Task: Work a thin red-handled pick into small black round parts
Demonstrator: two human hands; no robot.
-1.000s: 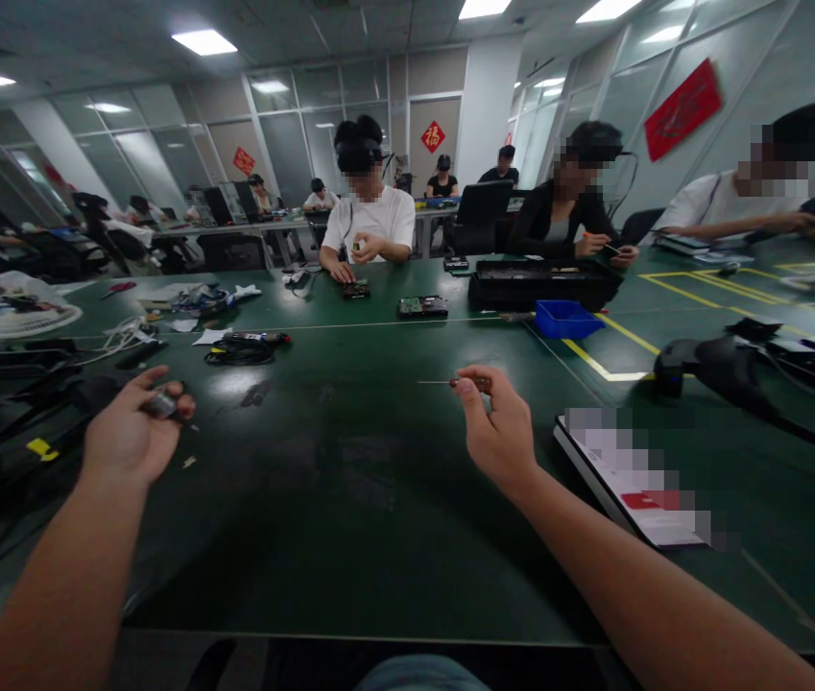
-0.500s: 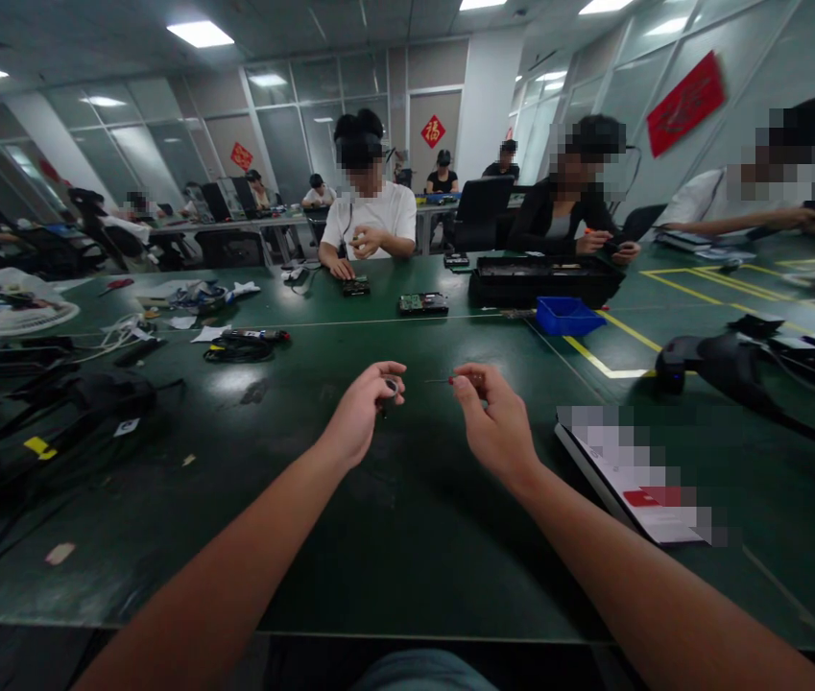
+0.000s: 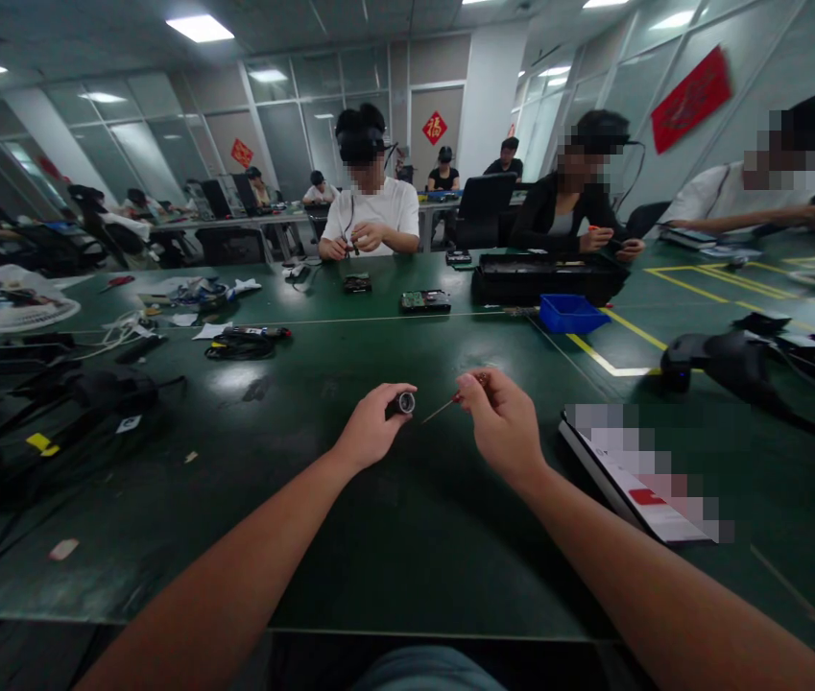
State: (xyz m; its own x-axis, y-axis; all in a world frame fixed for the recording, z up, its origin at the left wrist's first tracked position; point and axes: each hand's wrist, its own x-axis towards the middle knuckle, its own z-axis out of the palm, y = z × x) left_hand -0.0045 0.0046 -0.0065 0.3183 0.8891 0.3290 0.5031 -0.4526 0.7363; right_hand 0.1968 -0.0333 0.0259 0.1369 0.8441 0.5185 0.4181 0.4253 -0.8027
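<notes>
My left hand is closed around a small black cylinder; its round, pale-ringed end faces right, and its exact kind I cannot make out. In my right hand is a thin screwdriver, gripped by its reddish handle. The metal shaft slants down to the left, and its tip stays just apart from the cylinder. Both hands are above the green table, near its middle.
A white box lies right of my right forearm. Beyond my hands are a circuit-board drive, a blue bin and a black tray. Coiled cables and black gear lie left. A co-worker sits opposite.
My left hand has lowered slightly and turned the cylinder, so its round end now shows. The screwdriver has tilted from nearly level to tip-down. The co-worker opposite has lifted a hand off the table.
</notes>
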